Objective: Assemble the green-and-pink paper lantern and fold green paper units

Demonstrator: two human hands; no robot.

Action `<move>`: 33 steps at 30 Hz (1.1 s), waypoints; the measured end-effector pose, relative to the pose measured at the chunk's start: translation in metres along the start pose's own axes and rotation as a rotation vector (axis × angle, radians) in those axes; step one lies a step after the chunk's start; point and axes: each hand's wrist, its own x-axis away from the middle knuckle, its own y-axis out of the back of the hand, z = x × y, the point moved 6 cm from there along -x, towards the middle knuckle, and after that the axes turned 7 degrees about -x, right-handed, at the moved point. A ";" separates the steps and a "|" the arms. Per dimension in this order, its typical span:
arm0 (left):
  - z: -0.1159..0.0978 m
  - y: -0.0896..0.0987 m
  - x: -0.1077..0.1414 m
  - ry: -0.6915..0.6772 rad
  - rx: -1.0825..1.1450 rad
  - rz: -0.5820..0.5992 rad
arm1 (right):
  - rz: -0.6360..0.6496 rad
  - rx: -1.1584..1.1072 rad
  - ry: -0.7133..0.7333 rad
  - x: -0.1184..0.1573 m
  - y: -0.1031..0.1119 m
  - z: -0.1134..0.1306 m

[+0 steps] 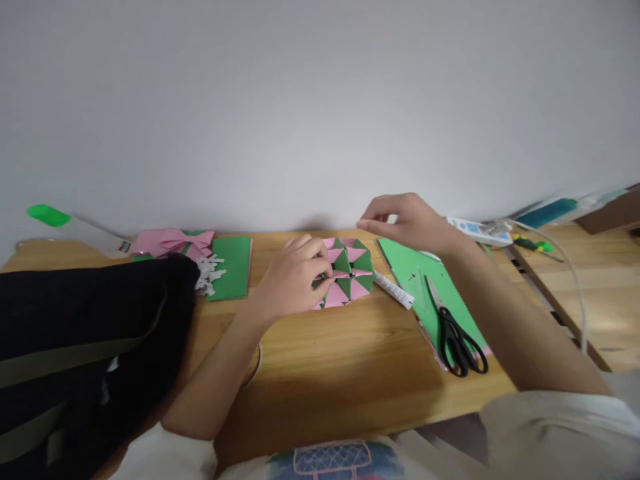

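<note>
A folded pink and green paper origami piece [356, 270] lies on the wooden table, made of triangular facets around small openings. My left hand [297, 277] covers its left end, thumb and fingers closed on the paper. To the right and above it, my right hand [407, 220] is raised, its thumb and fingertips pinched together. Whatever sits between those fingertips, if anything, is too small to make out. A white tube [394, 290] lies against the right edge of the origami piece.
Black-handled scissors [454, 337] rest on green paper sheets [415, 267] at right. Left are a green paper stack [237, 270], white scraps [207, 273], pink folded paper [173, 243] and a black bag [90, 353]. A power strip [477, 230] stands behind my right forearm.
</note>
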 end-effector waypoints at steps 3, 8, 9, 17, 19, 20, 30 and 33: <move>-0.002 0.001 0.000 0.009 0.002 0.009 | -0.463 -0.260 -0.150 0.040 0.006 -0.029; -0.007 0.001 0.001 0.008 0.021 0.002 | -0.975 -0.703 -0.378 0.111 -0.061 -0.090; -0.010 0.001 0.001 -0.003 0.022 0.019 | -0.989 -0.731 -0.396 0.116 -0.075 -0.096; -0.019 0.039 0.012 0.038 0.114 -0.118 | -0.936 -0.871 -0.424 0.119 -0.107 -0.108; -0.014 0.043 0.013 0.102 0.088 -0.140 | -0.909 -0.883 -0.408 0.118 -0.108 -0.106; -0.011 0.043 0.013 0.116 0.065 -0.143 | -0.899 -0.889 -0.400 0.117 -0.109 -0.104; -0.005 0.008 -0.008 0.061 -0.083 -0.017 | -0.883 -0.904 -0.394 0.117 -0.107 -0.095; -0.005 -0.004 -0.014 0.037 -0.129 0.033 | -0.877 -0.899 -0.403 0.117 -0.106 -0.094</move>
